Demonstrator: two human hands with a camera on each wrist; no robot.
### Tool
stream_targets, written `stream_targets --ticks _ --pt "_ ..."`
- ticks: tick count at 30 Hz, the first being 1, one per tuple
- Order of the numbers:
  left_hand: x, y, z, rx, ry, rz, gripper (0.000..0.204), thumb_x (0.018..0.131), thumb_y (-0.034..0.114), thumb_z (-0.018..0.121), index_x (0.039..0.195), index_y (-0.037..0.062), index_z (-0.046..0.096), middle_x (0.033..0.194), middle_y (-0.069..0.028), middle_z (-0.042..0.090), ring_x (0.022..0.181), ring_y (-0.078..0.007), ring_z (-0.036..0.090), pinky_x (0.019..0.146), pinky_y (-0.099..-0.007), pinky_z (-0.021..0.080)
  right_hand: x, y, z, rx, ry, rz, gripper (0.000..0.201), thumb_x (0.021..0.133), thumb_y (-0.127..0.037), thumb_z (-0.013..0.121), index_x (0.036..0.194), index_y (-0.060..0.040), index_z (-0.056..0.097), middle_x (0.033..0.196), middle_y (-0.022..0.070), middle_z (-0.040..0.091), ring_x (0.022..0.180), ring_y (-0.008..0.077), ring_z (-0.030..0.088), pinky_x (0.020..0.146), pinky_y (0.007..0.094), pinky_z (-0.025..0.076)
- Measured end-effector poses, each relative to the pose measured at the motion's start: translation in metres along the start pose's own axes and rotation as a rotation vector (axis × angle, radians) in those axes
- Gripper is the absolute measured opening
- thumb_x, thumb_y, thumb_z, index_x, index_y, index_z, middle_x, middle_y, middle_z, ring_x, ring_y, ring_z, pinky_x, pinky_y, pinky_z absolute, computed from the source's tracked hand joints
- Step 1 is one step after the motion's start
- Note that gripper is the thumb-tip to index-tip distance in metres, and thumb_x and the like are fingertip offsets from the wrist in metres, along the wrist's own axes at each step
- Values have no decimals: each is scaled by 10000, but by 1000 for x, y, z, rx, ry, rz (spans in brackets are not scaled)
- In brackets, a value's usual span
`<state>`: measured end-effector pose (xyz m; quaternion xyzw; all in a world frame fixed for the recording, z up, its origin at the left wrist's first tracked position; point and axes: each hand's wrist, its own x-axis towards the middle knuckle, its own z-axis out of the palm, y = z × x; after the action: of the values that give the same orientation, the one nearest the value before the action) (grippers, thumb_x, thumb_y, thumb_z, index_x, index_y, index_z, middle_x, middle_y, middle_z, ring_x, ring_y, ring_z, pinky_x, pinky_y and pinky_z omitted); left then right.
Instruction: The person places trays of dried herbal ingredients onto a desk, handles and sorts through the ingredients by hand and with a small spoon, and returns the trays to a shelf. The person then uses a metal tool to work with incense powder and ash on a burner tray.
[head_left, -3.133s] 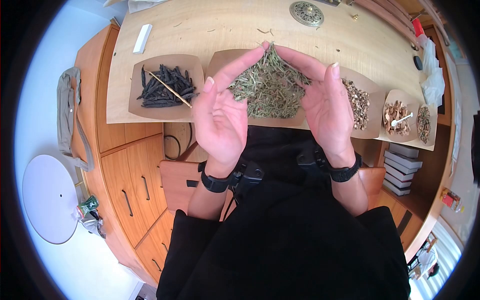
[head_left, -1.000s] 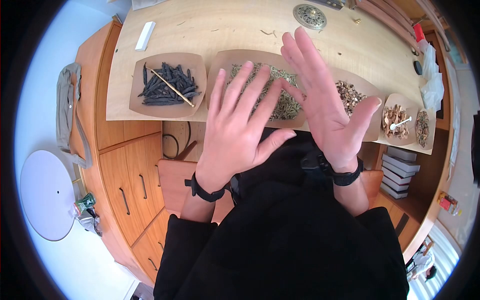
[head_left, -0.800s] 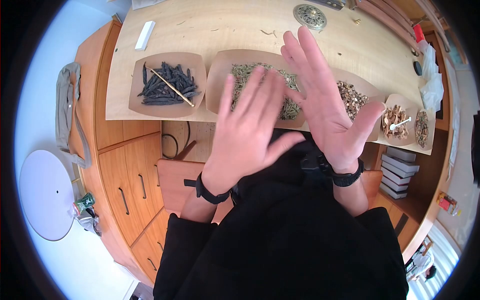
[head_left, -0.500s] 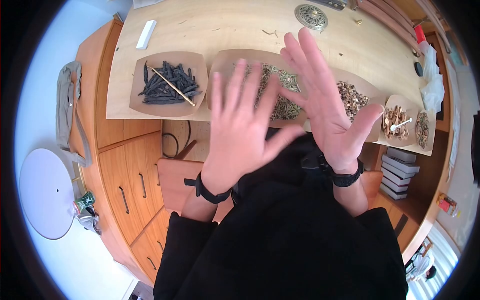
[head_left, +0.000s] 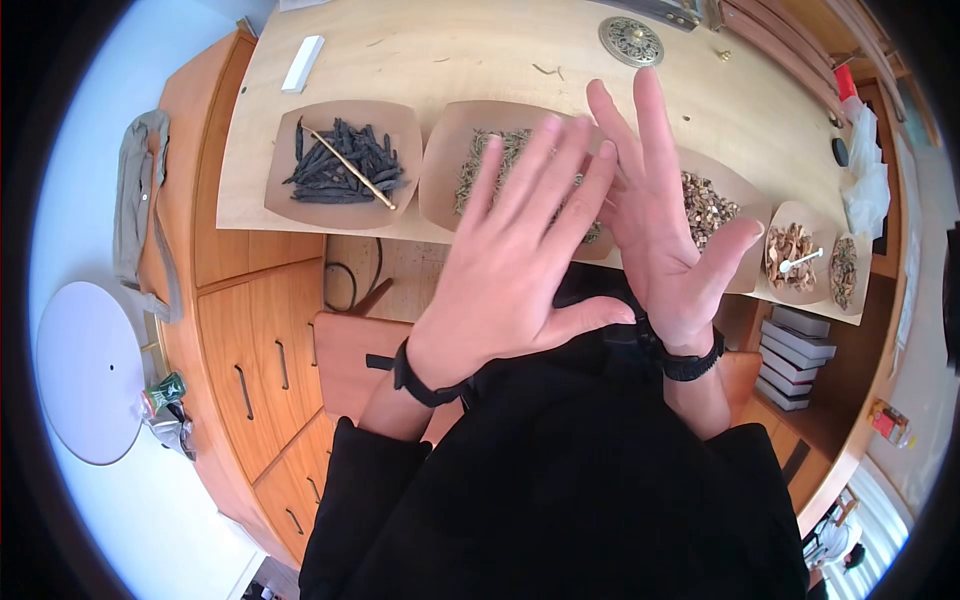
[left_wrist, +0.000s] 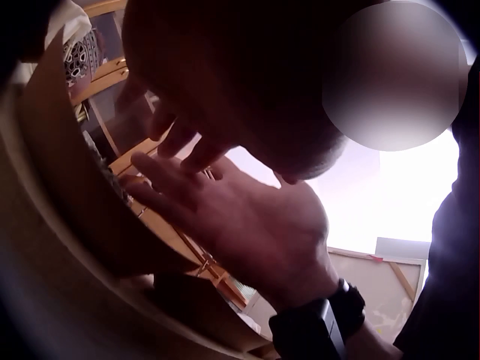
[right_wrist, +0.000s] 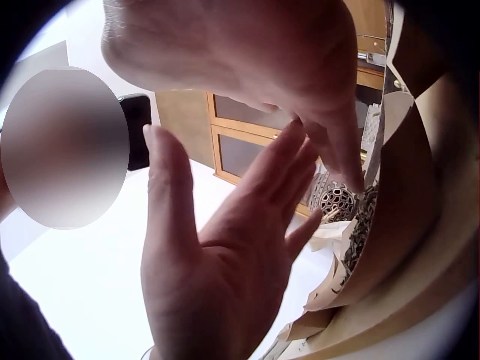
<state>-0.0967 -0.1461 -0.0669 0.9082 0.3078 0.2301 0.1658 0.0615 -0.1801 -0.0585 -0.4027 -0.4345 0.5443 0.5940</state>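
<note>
My left hand (head_left: 500,265) is palm down over the middle paper tray (head_left: 442,180), its fingers straight and spread. My right hand (head_left: 665,250) stands beside it, palm turned inward, fingers extended and thumb out to the right. The left fingertips overlap the right fingers in the head view. Neither hand holds a visible thing. Below them lies a heap of dried green herb (head_left: 483,165), partly hidden by the hands. In the right wrist view the left hand (right_wrist: 232,259) shows its palm. The left wrist view shows the right hand (left_wrist: 244,214) under dark left fingers.
To the left, a paper tray holds dark dried pods (head_left: 345,165) with a thin golden stick (head_left: 355,172) across them. Trays of brown chopped pieces (head_left: 708,208), pale shavings (head_left: 785,245) with a small white spoon (head_left: 800,260), and mixed herb (head_left: 844,270) stand right.
Three seconds ago both hands cupped green herb, palms up. Since then they have let it go and the left has turned palm down. Lately the left has shifted right, toward the right hand.
</note>
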Motion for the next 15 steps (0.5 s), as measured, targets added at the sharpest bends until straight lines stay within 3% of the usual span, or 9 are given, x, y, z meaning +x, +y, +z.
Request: stream_targets --ticks 3,5,6,8,9,10,12,13,15 --pt "-4 -5 12 156 -4 -97 1073 880 829 483 1571 12 407 1641 -241 343 1536 -448 284 1218 -639 204 0 1 -2 -48 -71 20 1307 714 -1031 -6 1681 -151 -20 1722 248 72 1540 481 239 1208 634 221" --pt "-8 -14 12 269 114 -271 1066 885 836 466 1556 8 426 1639 -238 348 1537 -453 276 1220 -649 186 -2 -1 -2 -69 -73 18 1307 713 -1031 -5 1681 -154 -22 1722 248 67 1536 486 246 1205 637 225" --pt "-7 -12 10 265 111 -267 1066 885 836 466 1556 8 426 1639 -238 348 1537 -453 276 1220 -649 186 -3 -2 -1 -85 -78 22 1306 712 -1032 -4 1681 -156 -23 1723 248 62 1532 491 253 1202 640 229" --pt "-5 -6 -1 33 119 -64 1004 916 784 479 1546 4 438 1631 -248 355 1538 -461 267 1221 -657 170 -2 -5 -2 -91 -74 29 1321 708 -1036 6 1678 -140 -30 1723 249 57 1530 497 250 1200 639 237" --pt "-3 2 -1 -48 42 -39 979 923 756 496 1547 4 437 1612 -260 376 1534 -468 272 1214 -669 174 -1 -5 -3 -128 -90 15 1322 713 -1033 11 1677 -130 -33 1723 249 52 1532 499 242 1197 633 249" --pt "-2 3 2 -43 42 -43 979 923 756 496 1547 4 437 1612 -260 376 1534 -468 272 1214 -669 174 0 -5 -3 -165 -106 1 1323 717 -1030 17 1675 -120 -36 1724 250 47 1533 501 235 1195 627 261" --pt "-1 0 10 278 102 -231 1009 895 783 515 1535 5 457 1592 -257 406 1521 -468 301 1206 -674 187 -2 -2 0 -138 -115 -2 1316 727 -1024 19 1675 -112 -33 1723 251 49 1540 492 222 1194 619 270" --pt "-2 -4 8 260 149 -259 1005 892 790 523 1515 2 485 1575 -250 426 1513 -469 312 1202 -681 186 -2 -1 1 -115 -118 -8 1309 737 -1017 22 1674 -104 -29 1723 253 50 1547 483 209 1194 610 280" --pt "-1 2 -1 153 138 -168 957 912 752 529 1505 2 498 1571 -253 429 1510 -472 314 1203 -681 182 0 -4 3 -183 -89 -3 1334 714 -1030 2 1674 -105 -38 1720 247 90 1523 483 273 1196 597 288"
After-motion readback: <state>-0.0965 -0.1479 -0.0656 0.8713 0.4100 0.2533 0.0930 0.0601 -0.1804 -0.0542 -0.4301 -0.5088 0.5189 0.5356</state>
